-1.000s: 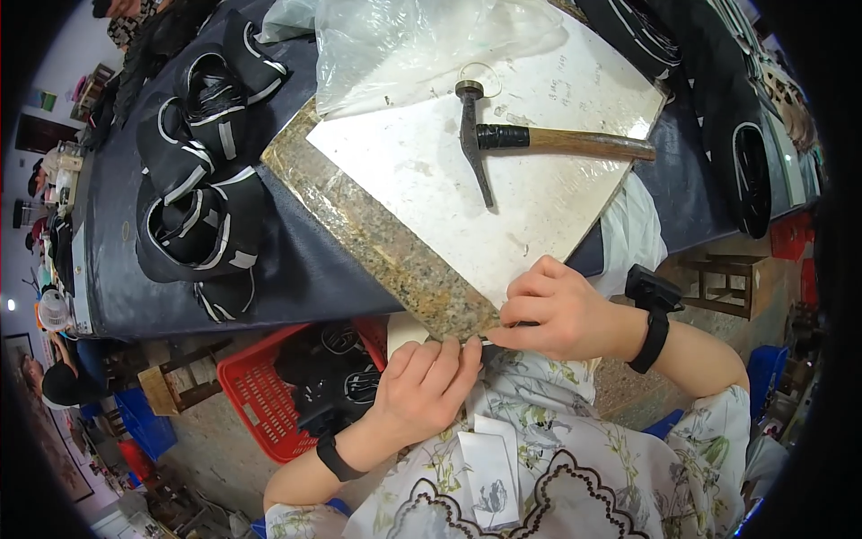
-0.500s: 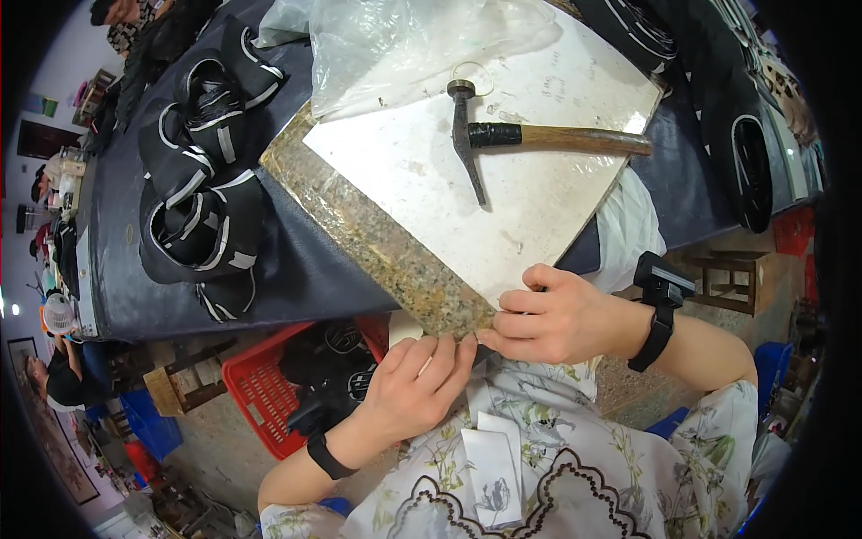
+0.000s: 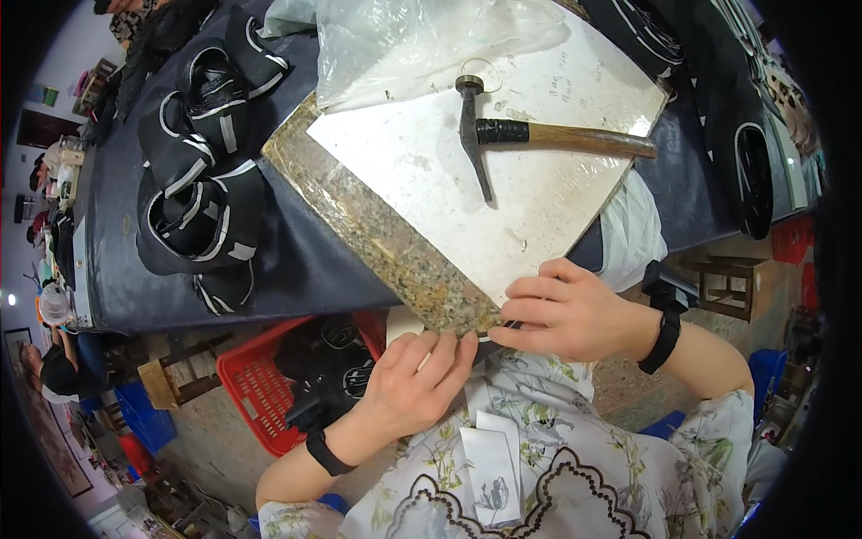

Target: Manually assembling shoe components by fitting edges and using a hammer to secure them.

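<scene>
At the near corner of a speckled stone slab (image 3: 386, 247), my left hand (image 3: 417, 382) has its fingers curled and pressed together. My right hand (image 3: 570, 314) is closed beside it, thumb and index finger pinching. Between the fingertips shows a small part of a black piece with a white edge (image 3: 488, 340); the rest is hidden behind my hands. Beyond them, on the white sheet (image 3: 404, 180) covering the slab, lies a hammer (image 3: 575, 137) with a wooden handle and black-wrapped neck.
Black shoe uppers with white trim (image 3: 202, 220) are piled on the dark table (image 3: 117, 269) at the left. Clear plastic (image 3: 422, 45) covers the slab's far part. Below the table edge stands a red basket (image 3: 256, 386) with black pieces. A wooden stool (image 3: 732, 286) is at right.
My right hand has shifted slightly to the right, and a white edge now shows between the fingertips. My left hand stays at the slab corner. The whole view has moved a little.
</scene>
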Motion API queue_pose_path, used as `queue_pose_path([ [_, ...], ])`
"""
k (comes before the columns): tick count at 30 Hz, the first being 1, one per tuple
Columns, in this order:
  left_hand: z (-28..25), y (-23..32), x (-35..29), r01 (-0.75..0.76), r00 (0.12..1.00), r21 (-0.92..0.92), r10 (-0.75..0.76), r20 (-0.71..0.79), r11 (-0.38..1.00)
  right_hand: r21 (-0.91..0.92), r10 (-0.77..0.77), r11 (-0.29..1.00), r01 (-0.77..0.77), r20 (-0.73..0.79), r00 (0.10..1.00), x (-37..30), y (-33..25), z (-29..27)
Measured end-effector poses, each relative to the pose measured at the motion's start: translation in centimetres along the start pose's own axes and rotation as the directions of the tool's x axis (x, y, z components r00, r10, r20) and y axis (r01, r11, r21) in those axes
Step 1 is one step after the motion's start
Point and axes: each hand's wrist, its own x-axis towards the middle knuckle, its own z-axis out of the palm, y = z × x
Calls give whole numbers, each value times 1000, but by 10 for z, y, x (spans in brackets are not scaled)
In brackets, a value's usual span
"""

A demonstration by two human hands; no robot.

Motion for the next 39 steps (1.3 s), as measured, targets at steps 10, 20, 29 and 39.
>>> queue_pose_path([
  [10, 3, -1, 3, 70, 997, -163, -75, -24, 984, 141, 281, 958, -251, -263, 923, -6, -21, 34],
  [20, 1, -3, 4, 6, 1000, -86, -6, -5, 996, -190, -23, 982, -5, -148, 989, -5, -19, 21],
  [29, -2, -2, -3, 25, 999, -45, -24, 22, 999, -207, 349, 867, -454, -399, 848, 41, 63, -12],
  [39, 7, -3, -11, 74, 990, -130, -89, -110, 989, 69, 538, 840, -538, -239, 809, 43, 42, -28],
])
